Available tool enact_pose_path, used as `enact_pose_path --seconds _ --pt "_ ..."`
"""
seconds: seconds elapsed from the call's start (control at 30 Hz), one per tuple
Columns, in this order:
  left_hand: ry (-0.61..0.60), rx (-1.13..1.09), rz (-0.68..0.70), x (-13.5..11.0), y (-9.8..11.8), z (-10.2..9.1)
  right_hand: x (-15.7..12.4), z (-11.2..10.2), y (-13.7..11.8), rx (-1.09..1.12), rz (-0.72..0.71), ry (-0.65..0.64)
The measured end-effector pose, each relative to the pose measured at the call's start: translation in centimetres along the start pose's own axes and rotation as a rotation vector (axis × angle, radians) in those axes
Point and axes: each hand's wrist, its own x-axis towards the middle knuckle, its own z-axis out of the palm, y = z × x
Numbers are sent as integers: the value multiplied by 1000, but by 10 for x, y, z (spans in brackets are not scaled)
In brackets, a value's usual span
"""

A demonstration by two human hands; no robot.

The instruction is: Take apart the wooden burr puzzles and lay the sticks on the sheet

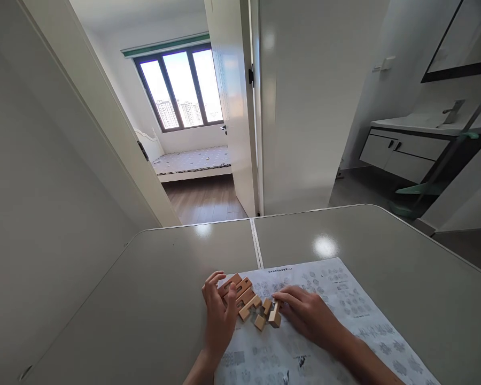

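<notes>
Several notched wooden puzzle pieces (246,299) lie in a loose cluster on a printed instruction sheet (344,310) spread over a grey table (152,299). My left hand (218,313) rests at the cluster's left side, fingers curled over the long notched pieces and touching them. My right hand (307,310) lies on the sheet to the right, its fingertips pinching a small upright wooden piece (275,315). A short block (260,322) sits loose just in front of the cluster.
The table has a seam (256,243) down its middle and rounded far corners. Beyond it stand a white wall, an open door (232,107) into a room with a window (182,88), and a bathroom vanity (412,147) at the right.
</notes>
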Motion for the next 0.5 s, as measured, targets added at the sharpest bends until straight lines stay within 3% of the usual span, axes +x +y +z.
enact_pose_path --seconds 0.33,0.5 --pt "86 5 -211 34 -37 -15 1 3 -6 -40 -45 -25" --pt "137 87 -190 48 -52 -23 2 4 -10 -16 -48 0"
